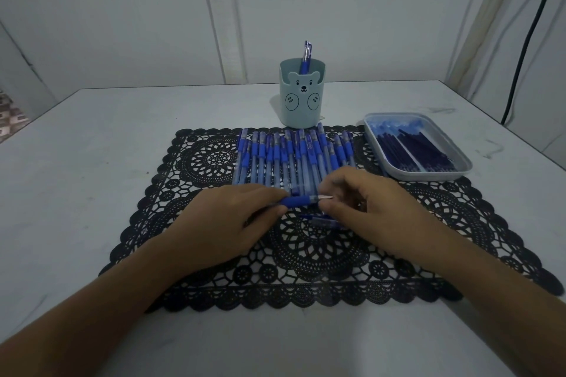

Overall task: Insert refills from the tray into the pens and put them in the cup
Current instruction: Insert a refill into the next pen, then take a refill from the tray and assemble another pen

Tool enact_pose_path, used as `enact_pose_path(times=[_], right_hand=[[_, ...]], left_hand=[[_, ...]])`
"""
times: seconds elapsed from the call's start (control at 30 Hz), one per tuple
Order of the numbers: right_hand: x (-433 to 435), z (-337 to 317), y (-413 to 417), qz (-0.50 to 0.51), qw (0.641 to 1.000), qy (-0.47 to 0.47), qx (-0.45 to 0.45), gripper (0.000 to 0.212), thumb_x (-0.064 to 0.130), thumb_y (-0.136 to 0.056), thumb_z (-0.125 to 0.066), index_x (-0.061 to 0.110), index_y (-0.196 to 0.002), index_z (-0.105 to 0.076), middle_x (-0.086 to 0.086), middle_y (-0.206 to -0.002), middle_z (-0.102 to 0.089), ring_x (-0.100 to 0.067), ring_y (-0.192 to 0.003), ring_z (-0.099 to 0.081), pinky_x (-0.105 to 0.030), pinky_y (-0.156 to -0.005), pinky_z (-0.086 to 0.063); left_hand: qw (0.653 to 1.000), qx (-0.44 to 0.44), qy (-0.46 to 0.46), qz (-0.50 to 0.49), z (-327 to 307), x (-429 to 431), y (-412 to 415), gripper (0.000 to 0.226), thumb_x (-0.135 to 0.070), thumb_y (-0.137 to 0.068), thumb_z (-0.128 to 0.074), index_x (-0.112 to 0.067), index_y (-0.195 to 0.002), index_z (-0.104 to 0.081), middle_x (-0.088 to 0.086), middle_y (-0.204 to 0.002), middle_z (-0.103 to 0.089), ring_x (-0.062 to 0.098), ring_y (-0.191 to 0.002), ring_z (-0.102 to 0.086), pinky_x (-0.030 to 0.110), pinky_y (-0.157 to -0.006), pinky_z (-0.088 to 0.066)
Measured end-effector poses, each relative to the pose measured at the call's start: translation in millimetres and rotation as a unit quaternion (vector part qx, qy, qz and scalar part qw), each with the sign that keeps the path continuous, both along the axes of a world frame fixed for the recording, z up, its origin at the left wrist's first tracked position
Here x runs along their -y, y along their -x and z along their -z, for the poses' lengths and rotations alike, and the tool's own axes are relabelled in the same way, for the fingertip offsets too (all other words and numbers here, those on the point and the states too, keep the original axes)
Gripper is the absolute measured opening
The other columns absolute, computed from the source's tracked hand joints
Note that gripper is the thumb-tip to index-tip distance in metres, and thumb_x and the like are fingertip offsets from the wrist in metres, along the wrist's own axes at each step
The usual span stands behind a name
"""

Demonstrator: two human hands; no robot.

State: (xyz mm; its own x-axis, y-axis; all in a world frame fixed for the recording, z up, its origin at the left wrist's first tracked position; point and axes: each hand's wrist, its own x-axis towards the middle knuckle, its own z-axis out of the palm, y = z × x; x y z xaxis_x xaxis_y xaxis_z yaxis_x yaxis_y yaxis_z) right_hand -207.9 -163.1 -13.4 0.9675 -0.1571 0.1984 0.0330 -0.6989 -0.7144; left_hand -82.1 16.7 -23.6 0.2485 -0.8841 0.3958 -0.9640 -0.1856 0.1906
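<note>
Mid-frame, left hand [232,217] holds the light pen [295,201] by its grippy rubber sleeve; right hand [367,203] pinches its thin, probably bendable tip.

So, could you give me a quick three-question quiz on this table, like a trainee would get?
1. True or false: exactly one pen stands in the cup.
2. The tray of refills lies: A) left of the pen row, B) right of it, C) nearer than the hands.
3. Which hand grips the held pen by its blue sleeve?

Key: 1 true; 2 B; 3 the left hand.
</note>
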Motion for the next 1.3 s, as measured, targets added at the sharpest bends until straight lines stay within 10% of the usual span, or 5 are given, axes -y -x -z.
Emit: enact_pose_path(times=[0.43,0.8,1.3], right_hand=[[13,3,-4,0.069,0.991,-0.077,0.084,0.014,0.010,-0.081,-0.065,0.024,-0.084,-0.062,0.007,-0.075,-0.059,0.002,-0.066,-0.053,-0.010,-0.063,-0.045],[2,20,-2,-0.118,0.972,0.198,0.042,0.019,0.014,-0.077,-0.064,0.017,-0.096,-0.069,0.005,-0.088,-0.055,-0.003,-0.073,-0.052,-0.019,-0.067,-0.049],[8,3,0,-0.023,0.998,0.037,0.050,0.023,0.014,-0.083,-0.064,0.035,-0.091,-0.065,0.015,-0.080,-0.062,-0.002,-0.075,-0.056,-0.008,-0.066,-0.044]], left_hand=[[0.995,-0.088,0.017,-0.047,6,-1,-18,0.043,-0.050,-0.086,-0.035,-0.026,-0.107,-0.064,-0.019,-0.060,-0.053,0.000,-0.054,-0.052,0.010,-0.045,-0.035],[0.995,-0.065,0.011,-0.073,10,-2,-24,0.046,-0.051,-0.085,-0.031,-0.027,-0.108,-0.063,-0.015,-0.067,-0.059,0.002,-0.061,-0.055,0.014,-0.047,-0.038],[0.997,-0.054,0.019,-0.061,11,-1,-23,0.045,-0.050,-0.087,-0.032,-0.026,-0.109,-0.063,-0.022,-0.063,-0.051,-0.012,-0.063,-0.050,0.012,-0.048,-0.031]])
